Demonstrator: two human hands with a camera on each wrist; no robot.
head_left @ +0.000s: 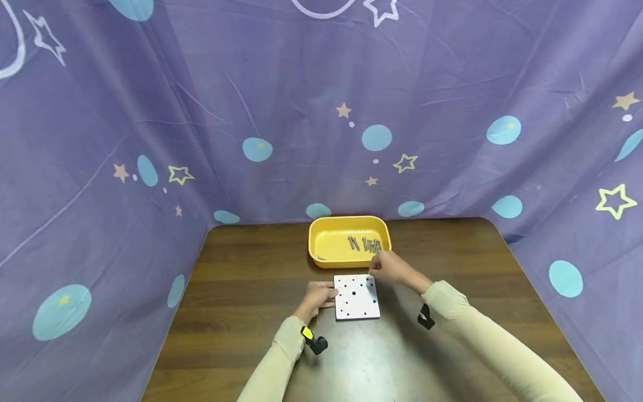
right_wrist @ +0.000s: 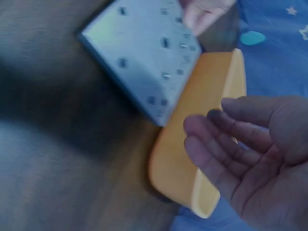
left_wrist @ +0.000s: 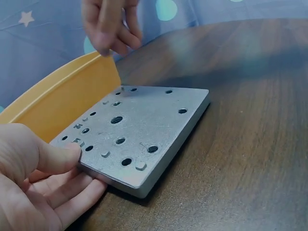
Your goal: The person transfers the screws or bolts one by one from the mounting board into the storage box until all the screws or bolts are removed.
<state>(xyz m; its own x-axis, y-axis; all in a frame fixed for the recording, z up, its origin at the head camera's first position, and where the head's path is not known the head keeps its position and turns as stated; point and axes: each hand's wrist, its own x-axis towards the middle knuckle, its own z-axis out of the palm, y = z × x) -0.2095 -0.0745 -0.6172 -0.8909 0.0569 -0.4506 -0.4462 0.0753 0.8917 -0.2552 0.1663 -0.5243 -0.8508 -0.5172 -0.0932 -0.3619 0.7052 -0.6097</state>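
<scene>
A square, pale grey plate with many holes (head_left: 358,304) lies on the table, its edges dark in shadow. My left hand (left_wrist: 43,178) grips its left edge, thumb on top and fingers beneath. Low raised stubs (left_wrist: 141,166) show among the holes. Above the plate's far right corner, beside the tray, hovers my right hand (head_left: 389,267); its fingers (right_wrist: 202,149) are loosely curled. A dark spot by its index fingertip is blurred, and I make out no object there. In the left wrist view, a small stub stands at the plate corner below that hand.
Directly behind the plate is a yellow tray (head_left: 321,223) holding several silver bolts (head_left: 372,245), mostly at its right. One small piece (head_left: 320,258) lies at its front left. The brown wooden table (head_left: 241,279) ends at a purple patterned curtain (head_left: 301,84).
</scene>
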